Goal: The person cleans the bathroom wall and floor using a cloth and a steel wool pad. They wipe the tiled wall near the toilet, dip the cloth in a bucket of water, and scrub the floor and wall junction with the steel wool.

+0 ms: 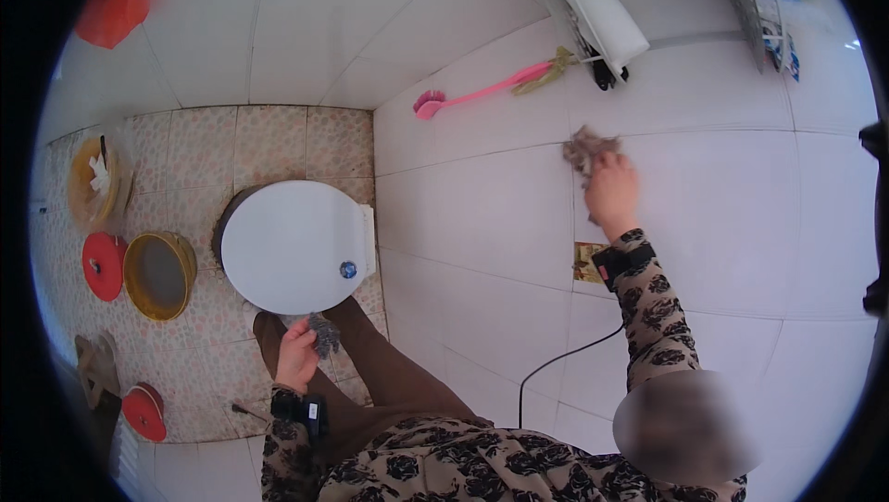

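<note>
My right hand (612,191) presses a crumpled brownish cloth (587,149) against the white wall tiles (479,203). My left hand (297,355) holds a grey scouring pad, apparently steel wool (324,337), by one edge over my legs, close to the rim of a toilet with its white lid (292,245) down. Below my right wrist, a small gold-coloured plate (589,262) on the wall is partly covered by the wrist strap. A pink toilet brush (479,91) hangs on the wall to the upper left of the cloth.
A wire rack (583,12) with a white roll juts from the wall above the cloth; another rack (771,23) is farther right. On the pebble-patterned floor stand a yellow bucket of greyish water (160,276), red lids (104,266) and a lined bin (94,182). A black cable (538,370) hangs from my right wrist.
</note>
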### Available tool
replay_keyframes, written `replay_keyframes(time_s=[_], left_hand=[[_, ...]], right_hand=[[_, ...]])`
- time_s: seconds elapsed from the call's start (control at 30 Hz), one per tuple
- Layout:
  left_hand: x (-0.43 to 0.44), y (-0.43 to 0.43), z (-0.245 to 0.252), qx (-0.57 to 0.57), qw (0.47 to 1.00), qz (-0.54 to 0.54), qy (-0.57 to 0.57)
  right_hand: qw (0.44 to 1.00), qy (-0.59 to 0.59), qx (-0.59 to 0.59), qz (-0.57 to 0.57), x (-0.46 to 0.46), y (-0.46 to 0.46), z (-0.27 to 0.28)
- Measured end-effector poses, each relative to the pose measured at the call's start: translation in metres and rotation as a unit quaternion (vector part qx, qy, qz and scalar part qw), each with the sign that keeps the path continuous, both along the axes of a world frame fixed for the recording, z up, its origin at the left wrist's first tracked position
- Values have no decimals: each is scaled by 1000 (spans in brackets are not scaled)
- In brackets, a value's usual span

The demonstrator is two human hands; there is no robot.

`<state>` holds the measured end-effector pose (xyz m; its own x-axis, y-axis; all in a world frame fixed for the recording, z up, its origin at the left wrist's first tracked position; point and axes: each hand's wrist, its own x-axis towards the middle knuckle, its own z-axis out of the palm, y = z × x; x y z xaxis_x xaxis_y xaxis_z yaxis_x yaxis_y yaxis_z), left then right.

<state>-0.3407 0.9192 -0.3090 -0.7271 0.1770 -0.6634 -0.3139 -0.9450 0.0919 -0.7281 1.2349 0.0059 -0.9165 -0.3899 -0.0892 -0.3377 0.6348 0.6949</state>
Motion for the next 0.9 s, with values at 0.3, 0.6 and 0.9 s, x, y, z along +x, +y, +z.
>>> replay_keyframes(time_s=[0.3, 0.6, 0.9], left_hand=[[33, 40, -41, 52, 995, 27, -85], [83, 68, -71, 110, 977, 47, -174], [88, 82, -79, 93, 978, 55, -176]], right_hand=[[993, -110, 5, 49, -50, -6, -151], [995, -11, 82, 55, -50, -20, -176], [933, -292, 208, -16, 21, -1, -241]])
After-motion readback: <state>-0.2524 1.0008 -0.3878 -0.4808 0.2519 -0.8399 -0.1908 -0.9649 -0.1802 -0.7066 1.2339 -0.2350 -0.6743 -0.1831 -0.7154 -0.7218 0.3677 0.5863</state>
